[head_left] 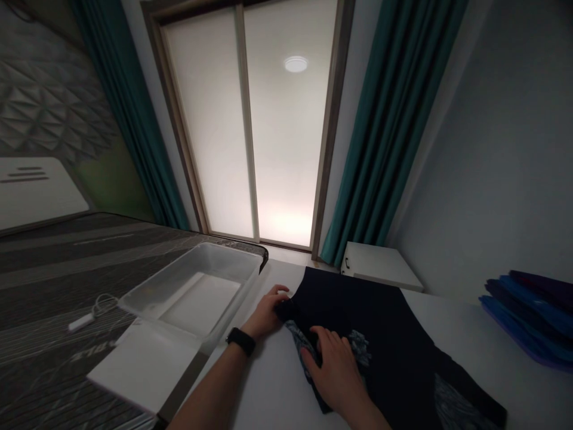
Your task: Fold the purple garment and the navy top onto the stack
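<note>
A dark navy shirt with grey leafy patches lies spread on the white table. Its left edge is folded over and bunched. My left hand, with a black watch on the wrist, is closed on the bunched cloth at that edge. My right hand sits on the shirt nearer to me. Its thumb and fingers curl around a patterned fold, and the palm covers part of the print.
Left of the table, a clear plastic bin and a white flat box rest on a dark patterned mattress. A stack of folded blue and purple cloths is at the right. A white cabinet stands beyond the table.
</note>
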Action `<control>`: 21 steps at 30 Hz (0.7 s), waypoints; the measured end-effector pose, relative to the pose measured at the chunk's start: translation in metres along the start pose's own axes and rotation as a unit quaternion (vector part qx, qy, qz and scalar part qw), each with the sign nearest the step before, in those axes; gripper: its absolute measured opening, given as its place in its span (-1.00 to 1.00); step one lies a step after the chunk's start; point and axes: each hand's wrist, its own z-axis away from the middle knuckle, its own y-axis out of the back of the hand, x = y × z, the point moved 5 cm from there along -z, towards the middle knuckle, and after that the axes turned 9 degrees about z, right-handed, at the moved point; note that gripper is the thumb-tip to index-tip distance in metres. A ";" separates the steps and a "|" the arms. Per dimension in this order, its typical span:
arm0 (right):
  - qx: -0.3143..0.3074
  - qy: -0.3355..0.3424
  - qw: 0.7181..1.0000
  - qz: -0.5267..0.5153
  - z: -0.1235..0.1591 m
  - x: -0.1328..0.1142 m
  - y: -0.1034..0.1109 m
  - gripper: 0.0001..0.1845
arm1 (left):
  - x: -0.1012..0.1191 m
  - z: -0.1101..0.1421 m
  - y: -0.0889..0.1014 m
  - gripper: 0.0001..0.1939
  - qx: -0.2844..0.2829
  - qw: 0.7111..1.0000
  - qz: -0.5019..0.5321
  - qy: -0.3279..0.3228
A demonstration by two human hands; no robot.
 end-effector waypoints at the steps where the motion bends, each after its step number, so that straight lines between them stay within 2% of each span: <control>1: 0.006 0.000 1.000 -0.002 -0.003 -0.001 0.002 -0.78 | 0.000 0.000 -0.001 -0.84 -0.004 1.000 0.005 -0.006; 2: 0.011 0.002 1.000 -0.002 -0.005 -0.002 0.004 -0.82 | 0.000 0.000 -0.001 -0.83 -0.007 1.000 0.010 -0.007; 5: 0.022 0.007 1.000 0.011 -0.009 0.000 0.007 -0.70 | -0.004 -0.003 -0.002 -0.79 0.001 1.000 0.013 0.026; 8: 0.032 0.007 0.999 0.037 -0.008 0.010 0.007 -0.61 | -0.009 -0.007 -0.003 -0.75 0.007 0.997 -0.007 0.070; 11: 0.036 0.007 0.996 0.084 -0.006 0.022 0.008 -0.57 | -0.010 -0.013 -0.004 -0.73 0.010 0.997 -0.018 0.076; 16: 0.011 0.001 0.990 0.143 -0.004 0.030 0.008 -0.63 | -0.011 -0.026 -0.006 -0.71 0.006 0.998 -0.003 0.070; 21: 0.001 0.003 0.990 0.142 -0.002 0.027 0.007 -0.71 | -0.016 -0.029 -0.004 -0.64 0.004 0.998 0.007 0.061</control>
